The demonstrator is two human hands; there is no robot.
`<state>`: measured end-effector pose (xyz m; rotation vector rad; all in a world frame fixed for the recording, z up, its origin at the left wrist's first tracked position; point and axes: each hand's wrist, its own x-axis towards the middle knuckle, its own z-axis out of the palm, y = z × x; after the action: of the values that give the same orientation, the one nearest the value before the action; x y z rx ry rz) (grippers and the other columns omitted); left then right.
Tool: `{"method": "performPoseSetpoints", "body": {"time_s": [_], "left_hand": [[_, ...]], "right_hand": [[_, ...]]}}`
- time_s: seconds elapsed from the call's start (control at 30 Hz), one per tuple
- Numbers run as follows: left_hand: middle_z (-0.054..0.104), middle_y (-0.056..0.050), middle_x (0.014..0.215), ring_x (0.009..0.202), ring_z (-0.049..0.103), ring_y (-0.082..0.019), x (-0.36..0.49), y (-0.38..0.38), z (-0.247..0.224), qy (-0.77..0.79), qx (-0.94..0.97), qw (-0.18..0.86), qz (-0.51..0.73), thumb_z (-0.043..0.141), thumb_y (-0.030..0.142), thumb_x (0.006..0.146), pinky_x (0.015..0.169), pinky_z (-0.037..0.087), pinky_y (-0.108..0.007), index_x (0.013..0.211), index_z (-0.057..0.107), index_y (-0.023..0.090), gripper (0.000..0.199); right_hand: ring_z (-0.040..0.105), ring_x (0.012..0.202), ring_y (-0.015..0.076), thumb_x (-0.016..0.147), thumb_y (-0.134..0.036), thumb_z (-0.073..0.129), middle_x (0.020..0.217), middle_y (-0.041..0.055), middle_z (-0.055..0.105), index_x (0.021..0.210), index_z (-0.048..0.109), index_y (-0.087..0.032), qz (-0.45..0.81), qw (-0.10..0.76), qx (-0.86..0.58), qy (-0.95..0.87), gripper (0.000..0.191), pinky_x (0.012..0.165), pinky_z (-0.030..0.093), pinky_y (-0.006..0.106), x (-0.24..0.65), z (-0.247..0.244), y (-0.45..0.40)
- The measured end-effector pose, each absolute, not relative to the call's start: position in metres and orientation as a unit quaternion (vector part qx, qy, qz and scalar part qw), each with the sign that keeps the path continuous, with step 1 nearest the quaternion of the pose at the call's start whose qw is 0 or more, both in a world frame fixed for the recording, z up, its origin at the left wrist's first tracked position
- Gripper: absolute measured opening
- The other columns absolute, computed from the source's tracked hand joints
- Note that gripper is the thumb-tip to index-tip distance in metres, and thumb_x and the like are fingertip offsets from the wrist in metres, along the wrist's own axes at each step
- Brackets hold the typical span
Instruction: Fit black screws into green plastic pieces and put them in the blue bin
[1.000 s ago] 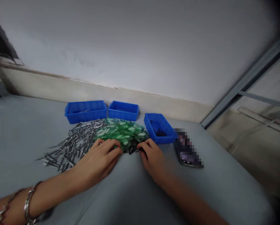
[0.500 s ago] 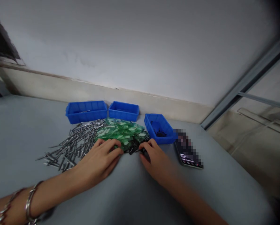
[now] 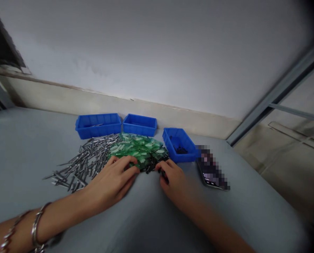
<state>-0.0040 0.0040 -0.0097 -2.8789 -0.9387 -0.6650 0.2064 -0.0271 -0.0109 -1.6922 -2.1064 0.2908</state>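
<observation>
My left hand [image 3: 118, 177] rests at the near edge of a heap of green translucent plastic pieces [image 3: 135, 149]. Its fingers are bent and a little apart, with no held thing visible. On the other side of a cluster of small black parts [image 3: 150, 167], my right hand [image 3: 174, 179] has its fingers curled in toward the thumb. Something dark shows between them, apparently small black parts like those in the cluster; the fingers partly hide it. Left of the green heap spreads a pile of silver pointed metal pins [image 3: 87, 160], resembling rivets or nails.
Three blue bins stand behind the heaps: a long left bin [image 3: 99, 131] with a few pins, a middle bin [image 3: 139, 130], and a right bin [image 3: 185, 157] with black parts. A phone [image 3: 212, 172] lies right of it. A wall [image 3: 146, 63] borders the grey table [image 3: 135, 218].
My right hand's fingers have shifted slightly among the black parts, and the dark bit between thumb and fingers shows less. My left hand stays nearly still. The whole view has shifted slightly.
</observation>
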Motion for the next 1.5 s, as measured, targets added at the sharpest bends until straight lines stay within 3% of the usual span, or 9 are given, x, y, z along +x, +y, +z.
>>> {"method": "performPoseSetpoints", "body": {"time_s": [0.33, 0.53, 0.8, 1.03, 1.5], "left_hand": [[0.053, -0.010, 0.103, 0.090, 0.052, -0.021, -0.002, 0.003, -0.007, -0.300, -0.930, 0.026, -0.210, 0.036, 0.016, 0.090, 0.074, 0.037, -0.035, 0.095, 0.058, 0.017, 0.022], [0.052, -0.009, 0.103, 0.091, 0.052, -0.021, -0.003, 0.003, -0.008, -0.296, -0.932, 0.009, -0.209, 0.036, 0.016, 0.091, 0.075, 0.035, -0.034, 0.097, 0.057, 0.018, 0.022], [0.048, -0.009, 0.111, 0.099, 0.048, -0.023, -0.005, -0.001, -0.006, -0.263, -0.945, -0.018, -0.195, 0.048, 0.027, 0.089, 0.080, 0.029, -0.035, 0.105, 0.053, 0.020, 0.019], [0.049, -0.009, 0.104, 0.093, 0.047, -0.021, -0.003, -0.002, -0.004, -0.234, -0.953, -0.031, -0.190, 0.043, 0.023, 0.091, 0.076, 0.028, -0.034, 0.087, 0.057, 0.017, 0.016], [0.050, -0.008, 0.102, 0.086, 0.047, -0.019, -0.002, -0.003, -0.003, -0.220, -0.952, -0.020, -0.210, 0.040, 0.019, 0.092, 0.074, 0.030, -0.034, 0.089, 0.061, 0.017, 0.021]], "right_hand": [[0.055, 0.079, 0.0153, 0.069, 0.001, 0.043, 0.093, 0.0036, 0.056, 0.094, 0.056, -0.021, 0.122, 0.224, -0.635, -0.729, 0.036, 0.070, 0.043, 0.027, 0.205, -0.004, -0.027], [0.054, 0.078, 0.0143, 0.073, -0.001, 0.045, 0.094, 0.0037, 0.056, 0.100, 0.054, -0.020, 0.152, 0.316, -0.583, -0.732, 0.034, 0.073, 0.044, 0.029, 0.203, -0.003, -0.028], [0.051, 0.067, 0.0103, 0.070, -0.009, 0.053, 0.082, -0.0004, 0.055, 0.094, 0.053, -0.021, 0.363, 0.417, -0.479, -0.682, 0.027, 0.061, 0.044, 0.023, 0.195, -0.015, -0.027], [0.051, 0.065, 0.0087, 0.067, -0.010, 0.056, 0.080, -0.0014, 0.053, 0.087, 0.053, -0.020, 0.461, 0.439, -0.445, -0.630, 0.022, 0.061, 0.044, 0.023, 0.187, -0.012, -0.028], [0.048, 0.064, 0.0076, 0.066, -0.012, 0.058, 0.081, -0.0023, 0.052, 0.084, 0.052, -0.020, 0.483, 0.459, -0.437, -0.604, 0.020, 0.059, 0.042, 0.021, 0.186, -0.006, -0.030]]}}
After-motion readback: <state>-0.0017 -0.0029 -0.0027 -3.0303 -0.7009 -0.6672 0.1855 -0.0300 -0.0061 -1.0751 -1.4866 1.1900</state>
